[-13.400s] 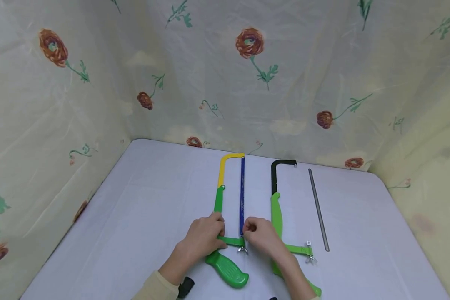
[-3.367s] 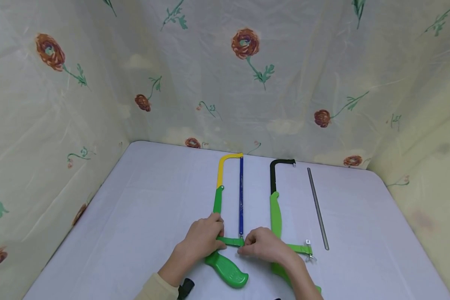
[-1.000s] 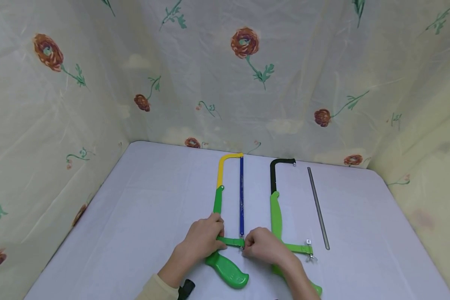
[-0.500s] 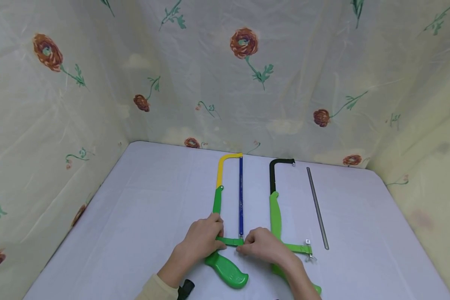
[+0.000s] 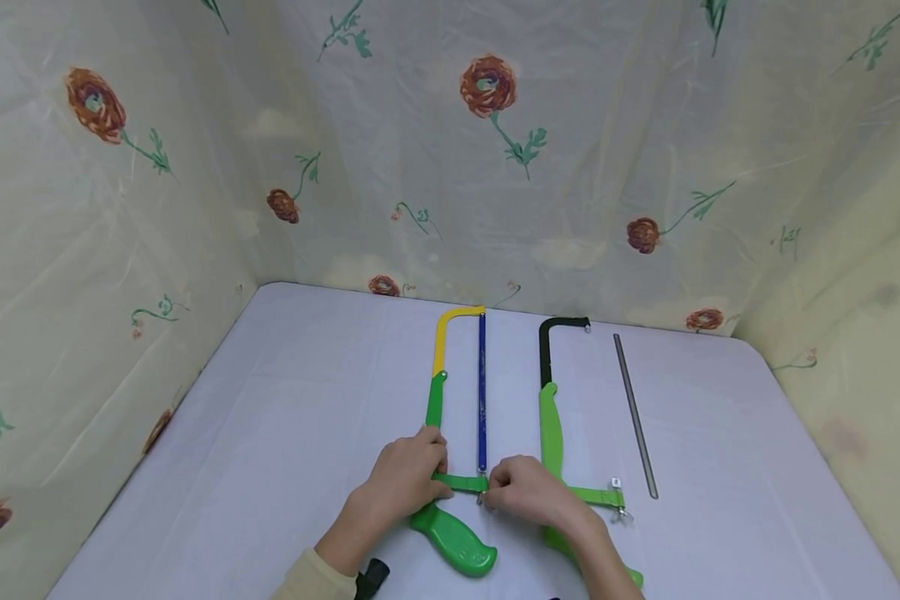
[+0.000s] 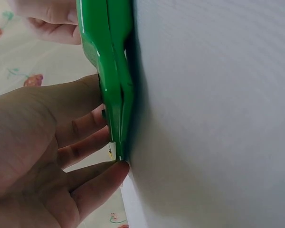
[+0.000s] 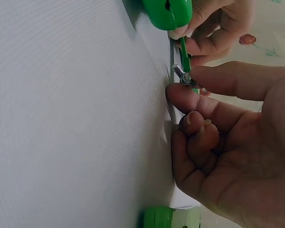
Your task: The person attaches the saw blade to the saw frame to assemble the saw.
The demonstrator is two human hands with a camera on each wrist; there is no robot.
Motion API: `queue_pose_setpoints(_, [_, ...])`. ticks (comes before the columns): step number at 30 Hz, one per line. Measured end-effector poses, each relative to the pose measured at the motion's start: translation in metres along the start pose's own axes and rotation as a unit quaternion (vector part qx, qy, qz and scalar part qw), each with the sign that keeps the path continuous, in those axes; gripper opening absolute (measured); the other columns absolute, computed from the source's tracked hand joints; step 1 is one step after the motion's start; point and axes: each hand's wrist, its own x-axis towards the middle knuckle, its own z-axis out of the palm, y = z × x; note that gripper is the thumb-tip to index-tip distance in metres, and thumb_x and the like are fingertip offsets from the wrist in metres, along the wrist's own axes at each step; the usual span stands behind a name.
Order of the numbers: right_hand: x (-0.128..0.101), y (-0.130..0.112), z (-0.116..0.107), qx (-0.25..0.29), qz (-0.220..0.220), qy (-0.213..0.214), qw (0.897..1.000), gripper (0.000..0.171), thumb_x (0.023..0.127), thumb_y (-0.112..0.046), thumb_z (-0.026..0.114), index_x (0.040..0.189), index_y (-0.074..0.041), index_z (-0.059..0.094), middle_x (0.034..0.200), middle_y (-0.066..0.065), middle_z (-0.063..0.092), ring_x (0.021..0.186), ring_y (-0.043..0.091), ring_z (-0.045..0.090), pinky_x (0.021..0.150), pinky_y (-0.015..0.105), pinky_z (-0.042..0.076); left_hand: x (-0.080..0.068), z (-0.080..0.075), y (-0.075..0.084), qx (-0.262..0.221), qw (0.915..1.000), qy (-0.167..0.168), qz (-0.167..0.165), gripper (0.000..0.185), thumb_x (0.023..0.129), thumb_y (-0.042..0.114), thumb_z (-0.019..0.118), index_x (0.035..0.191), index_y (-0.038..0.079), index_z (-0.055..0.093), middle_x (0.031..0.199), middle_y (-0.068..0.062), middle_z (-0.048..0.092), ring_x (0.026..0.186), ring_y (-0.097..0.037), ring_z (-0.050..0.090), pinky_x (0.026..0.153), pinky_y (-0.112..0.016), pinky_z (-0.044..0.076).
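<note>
Two hacksaws lie on the tabletop. Left hand grips the yellow-framed hacksaw; right hand pinches its wing nut. Right of it: black-framed hacksaw, one loose blade.

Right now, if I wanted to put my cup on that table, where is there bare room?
The widest bare patch is the left half of the table, between the flowered curtain and the yellow-framed saw. A narrower strip lies right of the grey blade. The near middle is crowded: both hands work there, left hand and right hand, beside the black-framed saw.
</note>
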Motion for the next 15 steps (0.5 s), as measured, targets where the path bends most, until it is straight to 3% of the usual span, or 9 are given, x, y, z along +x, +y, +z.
queue_pose_setpoints(9, [-0.0014,0.0013,-0.0005,0.003,-0.03,-0.004,1.0,0.012,0.082,-0.012,0.065,0.07,-0.009,0.064,0.066,-0.004,0.052,0.061,0.011,0.046,0.054,0.022,0.036,0.0005,0.0012,-0.0005,0.0,1.0,-0.002,-0.002,0.025,0.078,0.037,0.084,0.075,0.022,0.065,0.118,0.004,0.061,0.083,-0.01,0.061,0.066,-0.019,0.046])
queue_pose_setpoints(15, [-0.0011,0.0006,-0.0006,0.005,-0.026,-0.001,1.0,0.006,0.081,-0.006,0.067,0.075,-0.007,0.065,0.067,-0.002,0.055,0.064,0.014,0.049,0.056,0.024,0.038,0.0013,0.0015,-0.0006,0.002,1.0,-0.005,-0.006,0.025,0.078,0.037,0.084,0.075,0.022,0.064,0.117,0.005,0.061,0.08,-0.009,0.058,0.064,-0.018,0.044])
